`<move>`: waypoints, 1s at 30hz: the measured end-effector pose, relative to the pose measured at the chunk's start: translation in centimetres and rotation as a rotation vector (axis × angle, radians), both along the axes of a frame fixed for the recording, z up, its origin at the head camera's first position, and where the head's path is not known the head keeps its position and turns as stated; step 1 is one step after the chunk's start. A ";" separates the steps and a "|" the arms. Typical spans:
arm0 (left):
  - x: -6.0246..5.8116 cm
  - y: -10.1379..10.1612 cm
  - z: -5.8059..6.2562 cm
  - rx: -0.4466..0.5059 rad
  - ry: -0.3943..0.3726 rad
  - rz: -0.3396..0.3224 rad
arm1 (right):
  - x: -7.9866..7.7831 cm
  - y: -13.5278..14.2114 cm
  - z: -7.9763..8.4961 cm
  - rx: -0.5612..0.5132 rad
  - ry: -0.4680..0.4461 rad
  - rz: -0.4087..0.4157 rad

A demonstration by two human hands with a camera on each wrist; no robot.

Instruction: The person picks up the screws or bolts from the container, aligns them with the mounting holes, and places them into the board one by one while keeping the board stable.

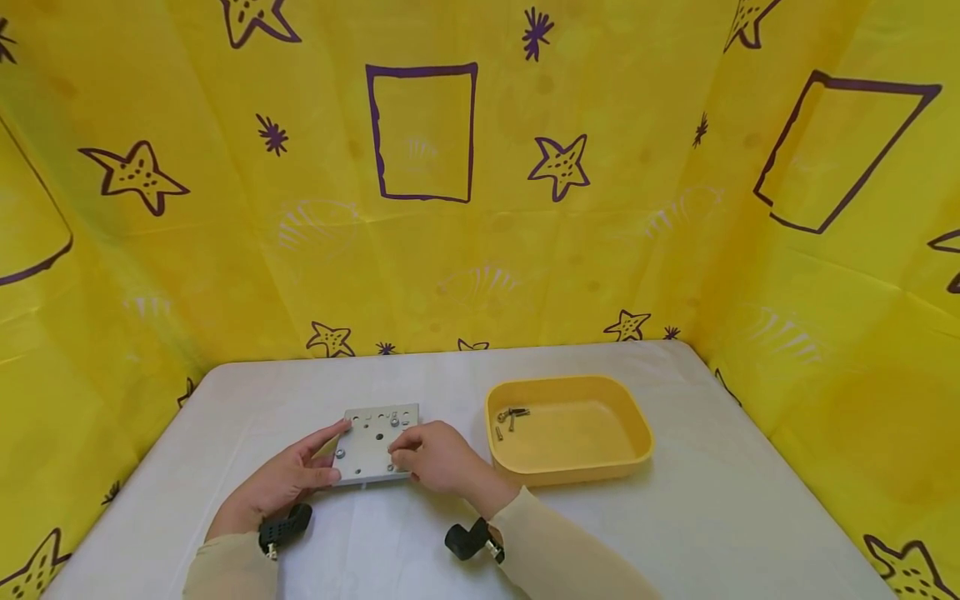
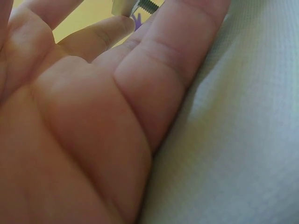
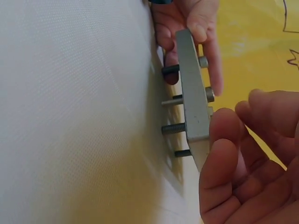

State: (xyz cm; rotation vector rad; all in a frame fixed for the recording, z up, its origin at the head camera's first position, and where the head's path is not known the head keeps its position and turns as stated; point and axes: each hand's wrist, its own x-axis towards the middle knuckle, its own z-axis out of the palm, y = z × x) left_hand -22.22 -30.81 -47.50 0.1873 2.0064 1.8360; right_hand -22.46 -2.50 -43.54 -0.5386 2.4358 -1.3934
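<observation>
A light grey metal plate (image 1: 367, 446) with several holes is held off the table, tilted, by my left hand (image 1: 288, 477), thumb and fingers gripping its left edge. Socket-head screws sit in some holes; one screw head (image 1: 395, 422) shows near the upper right. Beneath the plate, threaded screw shanks (image 3: 174, 128) stick out in the right wrist view. My right hand (image 1: 437, 458) has its curled thumb and fingertips at the plate's right part, pinching a screw mostly hidden by them. The left wrist view is mostly palm, with a screw thread (image 2: 148, 6) at the top.
To the right of the plate stands a yellow tray (image 1: 573, 475). Several small screws (image 1: 512, 414) lie in its left end. A white cloth (image 1: 720, 500) covers the table, and yellow patterned curtains (image 1: 420, 275) rise behind and at both sides.
</observation>
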 end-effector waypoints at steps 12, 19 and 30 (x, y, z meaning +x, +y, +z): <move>0.1 0.2 0.2 -0.005 -0.004 0.030 | -1.1 8.3 3.1 -0.540 -0.026 -0.058; 0.1 0.1 0.0 0.008 0.008 0.004 | -2.8 13.6 3.2 -0.349 0.060 -0.180; 0.1 0.1 0.1 -0.032 0.007 0.028 | -4.3 14.9 -1.1 0.120 0.038 -0.005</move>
